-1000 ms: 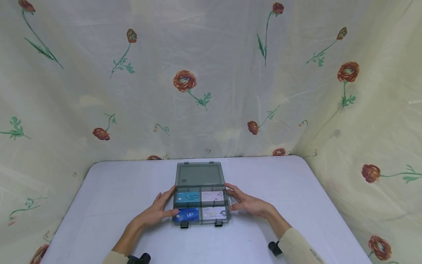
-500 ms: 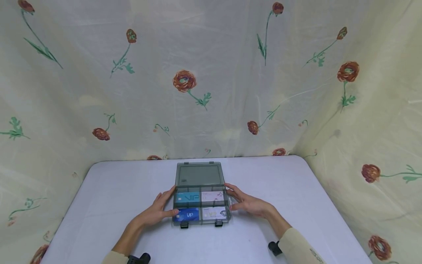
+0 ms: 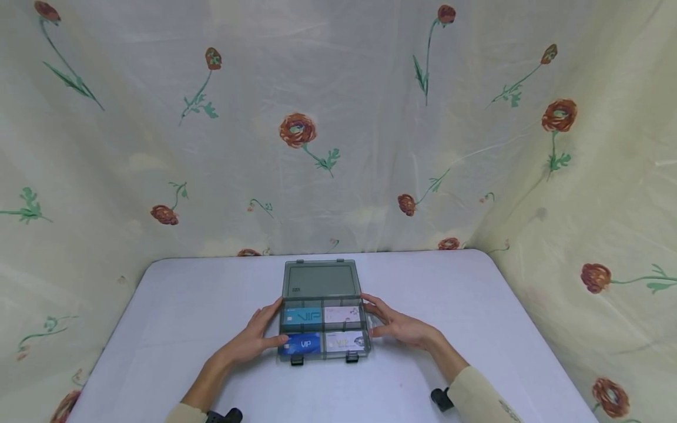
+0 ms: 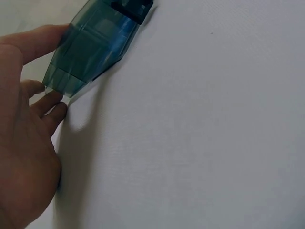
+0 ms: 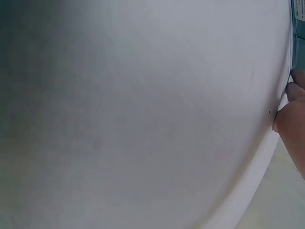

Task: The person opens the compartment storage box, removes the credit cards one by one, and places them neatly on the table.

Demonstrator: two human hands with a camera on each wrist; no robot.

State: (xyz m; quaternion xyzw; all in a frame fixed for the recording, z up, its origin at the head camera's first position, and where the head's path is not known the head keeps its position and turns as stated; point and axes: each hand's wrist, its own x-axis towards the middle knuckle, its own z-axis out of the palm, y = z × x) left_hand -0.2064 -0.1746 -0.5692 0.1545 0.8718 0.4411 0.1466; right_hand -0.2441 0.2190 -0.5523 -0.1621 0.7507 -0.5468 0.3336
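A translucent grey-green plastic card case [image 3: 319, 355] lies on the table with its lid [image 3: 322, 279] folded back. Its compartments hold a teal VIP card [image 3: 301, 315] and a pink-white card [image 3: 341, 314] behind, a blue VIP card [image 3: 304, 343] and a white card [image 3: 345, 341] in front. My left hand [image 3: 246, 343] touches the case's left side, thumb at the blue card's corner and a finger near the hinge. Opposite, my right hand [image 3: 406, 330] rests its spread fingertips along the right side. In the left wrist view, fairly straight fingers [image 4: 47, 102] meet the case's edge.
A white table [image 3: 423, 282] with rounded back corners carries the case. Behind and beside it hangs a pale curtain [image 3: 359, 147] printed with red-brown flowers. Black devices [image 3: 441, 399] sit at both wrists. Two black latches [image 3: 351, 357] stick out from the case's front edge.
The head view has shifted very slightly. Both hands stay at the sides of the card case, and the case and cards keep their places.
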